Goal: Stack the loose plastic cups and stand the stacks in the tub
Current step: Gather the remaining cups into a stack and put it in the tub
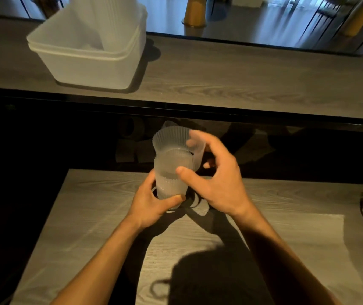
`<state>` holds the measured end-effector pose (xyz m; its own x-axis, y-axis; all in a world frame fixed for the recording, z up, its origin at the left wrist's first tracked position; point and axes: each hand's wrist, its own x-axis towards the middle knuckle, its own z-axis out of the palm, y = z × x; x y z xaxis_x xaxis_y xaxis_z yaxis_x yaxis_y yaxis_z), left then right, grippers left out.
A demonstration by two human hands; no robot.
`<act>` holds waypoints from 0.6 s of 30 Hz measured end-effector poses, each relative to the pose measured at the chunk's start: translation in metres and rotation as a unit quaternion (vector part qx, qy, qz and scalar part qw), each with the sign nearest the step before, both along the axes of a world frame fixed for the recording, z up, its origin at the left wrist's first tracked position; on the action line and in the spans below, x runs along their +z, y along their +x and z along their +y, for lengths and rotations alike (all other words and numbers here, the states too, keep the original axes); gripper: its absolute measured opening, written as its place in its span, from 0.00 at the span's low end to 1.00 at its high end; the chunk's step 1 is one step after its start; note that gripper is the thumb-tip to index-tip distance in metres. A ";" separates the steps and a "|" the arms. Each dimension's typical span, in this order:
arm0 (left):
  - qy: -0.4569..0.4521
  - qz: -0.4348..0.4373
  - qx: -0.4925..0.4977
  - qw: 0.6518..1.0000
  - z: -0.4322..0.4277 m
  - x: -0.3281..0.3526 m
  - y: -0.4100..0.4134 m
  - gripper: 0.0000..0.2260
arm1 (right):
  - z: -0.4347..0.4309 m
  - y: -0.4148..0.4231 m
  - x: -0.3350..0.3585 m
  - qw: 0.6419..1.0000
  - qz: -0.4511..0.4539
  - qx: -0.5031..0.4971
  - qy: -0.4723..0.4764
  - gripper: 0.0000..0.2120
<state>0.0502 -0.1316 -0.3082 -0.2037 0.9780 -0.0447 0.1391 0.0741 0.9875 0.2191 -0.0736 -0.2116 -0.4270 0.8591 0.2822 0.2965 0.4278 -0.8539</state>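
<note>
Left hand (152, 205) grips lower cup (169, 186), dead centre; right hand (218, 183) pinches upper cup (171, 139), partly nested. Risk: ribs likely jam if pushed crooked. Tub (88, 67) at 10 o'clock.

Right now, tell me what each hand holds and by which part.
The left hand grips the lower cup round its base; the right hand grips the upper cup by its side, near the rim.
</note>
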 end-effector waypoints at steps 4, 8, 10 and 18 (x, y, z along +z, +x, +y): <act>-0.004 -0.004 -0.002 1.000 -0.002 0.000 -0.003 0.33 | -0.003 -0.006 -0.008 0.998 -0.061 0.001 -0.010 0.34; -0.002 0.003 -0.008 1.000 -0.003 0.001 -0.004 0.33 | -0.005 -0.009 -0.006 0.998 -0.051 -0.005 -0.029 0.33; -0.002 -0.002 -0.002 1.000 -0.004 0.003 -0.005 0.33 | -0.008 -0.013 -0.004 0.998 -0.033 0.023 -0.055 0.33; 0.005 0.008 -0.003 1.000 -0.011 0.008 -0.015 0.34 | -0.013 -0.016 -0.009 0.984 -0.127 0.057 -0.111 0.55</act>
<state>0.0350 -0.1425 -0.3001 -0.1989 0.9795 -0.0307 0.1555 0.0624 0.9859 0.2036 -0.0868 -0.2203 -0.5562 0.8303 -0.0347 0.4733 0.2822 -0.8345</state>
